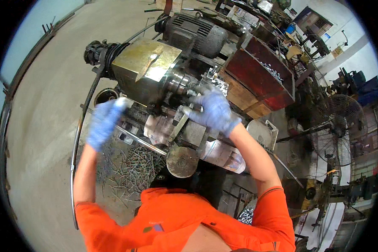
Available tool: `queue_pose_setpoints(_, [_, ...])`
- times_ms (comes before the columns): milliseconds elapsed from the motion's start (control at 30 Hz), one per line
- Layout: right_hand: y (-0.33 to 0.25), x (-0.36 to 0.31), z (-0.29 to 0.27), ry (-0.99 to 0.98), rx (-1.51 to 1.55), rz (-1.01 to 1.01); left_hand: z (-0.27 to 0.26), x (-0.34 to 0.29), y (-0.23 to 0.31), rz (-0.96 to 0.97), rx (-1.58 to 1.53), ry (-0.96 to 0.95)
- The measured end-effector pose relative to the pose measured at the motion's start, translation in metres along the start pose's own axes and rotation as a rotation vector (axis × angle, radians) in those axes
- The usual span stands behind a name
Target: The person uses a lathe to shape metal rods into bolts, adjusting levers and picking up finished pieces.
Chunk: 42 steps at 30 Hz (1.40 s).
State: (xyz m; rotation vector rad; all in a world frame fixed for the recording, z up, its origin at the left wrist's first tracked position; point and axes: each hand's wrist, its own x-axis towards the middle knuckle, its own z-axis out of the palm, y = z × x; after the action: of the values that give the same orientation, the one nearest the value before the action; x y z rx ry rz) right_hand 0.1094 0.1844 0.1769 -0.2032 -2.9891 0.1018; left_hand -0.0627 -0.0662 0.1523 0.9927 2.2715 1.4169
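A grimy lathe-like machine stands before me, with a worn metal headstock [126,67] and a shiny round chuck [178,84]. My right hand [214,110], in a light blue work glove, is beside the chuck, its thumb and fingers spread apart. Its thumb is close to the upper end of a flat metal handle [179,128]; whether they touch is unclear. My left hand [104,124], in a matching glove, is at the machine's left, near the outer end of a steel lever rod [143,140]. Motion smears its fingers, so their grip cannot be made out.
A brush [149,65] lies on the headstock. Behind are a motor [197,35] and a red bin [260,69] with small metal parts. Metal shavings [134,170] cover the floor below. A long bar [77,143] runs down the left; a fan [338,126] stands right.
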Motion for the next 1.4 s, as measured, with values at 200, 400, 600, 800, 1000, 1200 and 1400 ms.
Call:
queue_pose_setpoints(200, [0.025,0.048,0.036,-0.188,-0.144,0.071,-0.106,-0.052,-0.1,-0.042,1.085,0.23])
queue_pose_setpoints(400, [0.03,0.051,0.041,-0.141,-0.078,0.049,-0.095,-0.086,-0.166,-0.471,0.757,0.157])
queue_pose_setpoints(600, [0.034,0.047,0.049,-0.05,0.054,0.033,-0.084,-0.074,-0.151,-0.393,0.885,0.193])
queue_pose_setpoints(800, [0.04,0.05,0.055,-0.142,0.087,0.098,-0.083,-0.075,-0.148,-0.384,0.899,0.208])
queue_pose_setpoints(1000, [0.03,0.061,0.037,-0.3,-0.036,0.12,-0.092,-0.096,-0.143,-0.418,0.893,0.146])
queue_pose_setpoints(1200, [0.036,0.064,0.051,-0.11,-0.124,0.108,-0.102,-0.145,-0.162,-0.474,0.888,0.181])
queue_pose_setpoints(1400, [0.031,0.069,0.053,-0.181,-0.177,0.095,-0.116,-0.13,-0.185,-0.43,1.16,0.224])
